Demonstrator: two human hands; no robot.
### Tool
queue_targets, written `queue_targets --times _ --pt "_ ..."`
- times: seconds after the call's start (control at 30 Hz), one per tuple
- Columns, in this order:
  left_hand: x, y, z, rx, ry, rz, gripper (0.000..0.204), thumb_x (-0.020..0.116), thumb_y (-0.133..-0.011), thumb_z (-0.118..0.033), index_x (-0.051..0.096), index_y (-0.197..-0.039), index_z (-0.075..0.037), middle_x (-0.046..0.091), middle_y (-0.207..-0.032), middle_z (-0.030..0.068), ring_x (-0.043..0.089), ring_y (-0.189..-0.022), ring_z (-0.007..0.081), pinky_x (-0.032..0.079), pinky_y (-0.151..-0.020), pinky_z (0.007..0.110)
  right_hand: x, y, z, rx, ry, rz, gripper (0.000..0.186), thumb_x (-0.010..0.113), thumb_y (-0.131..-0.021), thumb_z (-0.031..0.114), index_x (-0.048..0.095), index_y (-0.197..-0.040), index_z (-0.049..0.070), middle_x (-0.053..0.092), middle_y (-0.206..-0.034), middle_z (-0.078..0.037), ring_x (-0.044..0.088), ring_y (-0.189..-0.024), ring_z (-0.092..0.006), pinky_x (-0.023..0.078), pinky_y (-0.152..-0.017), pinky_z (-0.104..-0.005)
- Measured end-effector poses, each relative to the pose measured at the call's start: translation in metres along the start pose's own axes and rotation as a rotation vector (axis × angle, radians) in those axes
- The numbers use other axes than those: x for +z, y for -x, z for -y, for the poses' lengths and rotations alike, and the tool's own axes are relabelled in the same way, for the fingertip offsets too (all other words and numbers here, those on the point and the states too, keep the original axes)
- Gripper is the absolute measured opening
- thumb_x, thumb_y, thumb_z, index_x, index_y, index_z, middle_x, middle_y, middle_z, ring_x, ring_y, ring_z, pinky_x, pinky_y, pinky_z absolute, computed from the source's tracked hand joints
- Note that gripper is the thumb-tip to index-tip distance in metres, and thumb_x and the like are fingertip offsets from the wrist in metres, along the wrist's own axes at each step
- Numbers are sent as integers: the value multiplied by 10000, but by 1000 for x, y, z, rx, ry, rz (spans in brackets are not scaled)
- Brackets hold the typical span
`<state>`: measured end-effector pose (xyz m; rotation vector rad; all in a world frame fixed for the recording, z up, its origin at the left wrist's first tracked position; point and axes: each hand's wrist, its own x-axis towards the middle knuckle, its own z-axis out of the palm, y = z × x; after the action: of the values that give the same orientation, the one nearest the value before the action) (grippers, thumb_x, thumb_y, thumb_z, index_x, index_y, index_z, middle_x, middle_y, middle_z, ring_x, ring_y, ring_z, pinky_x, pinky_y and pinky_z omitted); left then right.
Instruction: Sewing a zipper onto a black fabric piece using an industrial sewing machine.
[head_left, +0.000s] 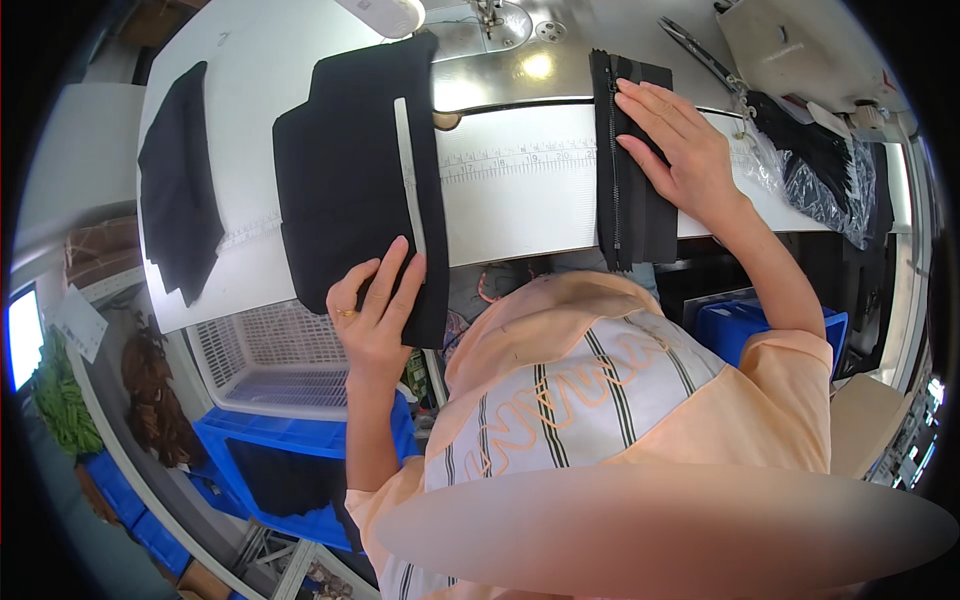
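Note:
My left hand [375, 305], a ring on one finger, presses its spread fingers onto the lower part of a large black fabric panel [340, 150]. A narrow white strip [408, 170] runs lengthwise near the panel's right side; whether it is tape or a slot showing the table, I cannot tell. Further right, my right hand [685, 150] lies with fingers stretched out on a black fabric piece [655, 215] with a zipper [615, 180] along its left side. Neither hand grips anything. A gap of white table separates the panel from the zipper piece.
A smaller black fabric piece [180, 185] lies at the table's left. The sewing machine's needle area [488, 25] is at the back. Scissors [700, 52] and a plastic bag [825, 190] with black pieces sit right. Below are a white basket [270, 355] and blue crates [225, 440].

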<state>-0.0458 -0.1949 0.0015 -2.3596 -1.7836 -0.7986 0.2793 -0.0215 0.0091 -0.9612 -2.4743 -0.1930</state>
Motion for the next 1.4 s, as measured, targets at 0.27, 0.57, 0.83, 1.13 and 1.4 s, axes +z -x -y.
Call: queue_targets --times 0.27,0.57,0.83,1.13,1.4 --pt "-8 -23 -45 132 65 145 270 647 -808 -100 710 -1068 -64 689 -1151 64 622 -1059 220 439 -951 392 2 0 1 -3 -14 -47 361 733 -808 208 659 -1136 79 647 -1213 -33 626 -1073 -221 537 -853 -310" --pt "24 -54 -65 75 142 80 451 678 -668 -13 673 -1118 27 684 -1143 138 614 -1086 274 510 -883 349 2 1 1 7 -15 -39 353 725 -816 214 659 -1135 78 645 -1218 -34 626 -1074 -222 536 -854 -311" --pt "34 -55 -72 56 66 17 277 703 -764 -49 684 -1033 16 703 -1053 116 621 -926 212 509 -739 288 2 1 0 12 -18 -39 356 724 -815 215 659 -1136 75 642 -1223 -39 623 -1082 -228 538 -853 -319" --pt "-9 -48 -36 -177 -59 96 666 483 -531 156 645 -1167 41 675 -1146 141 616 -969 289 504 -848 368 2 1 2 19 -12 -24 362 726 -814 221 658 -1138 75 639 -1230 -37 618 -1091 -225 541 -849 -318" --pt "-31 -32 -57 91 90 152 294 672 -712 25 697 -1004 48 699 -1064 153 631 -897 244 536 -743 321 3 0 1 5 -13 -40 367 730 -808 214 657 -1139 73 639 -1225 -36 622 -1081 -225 543 -845 -315"
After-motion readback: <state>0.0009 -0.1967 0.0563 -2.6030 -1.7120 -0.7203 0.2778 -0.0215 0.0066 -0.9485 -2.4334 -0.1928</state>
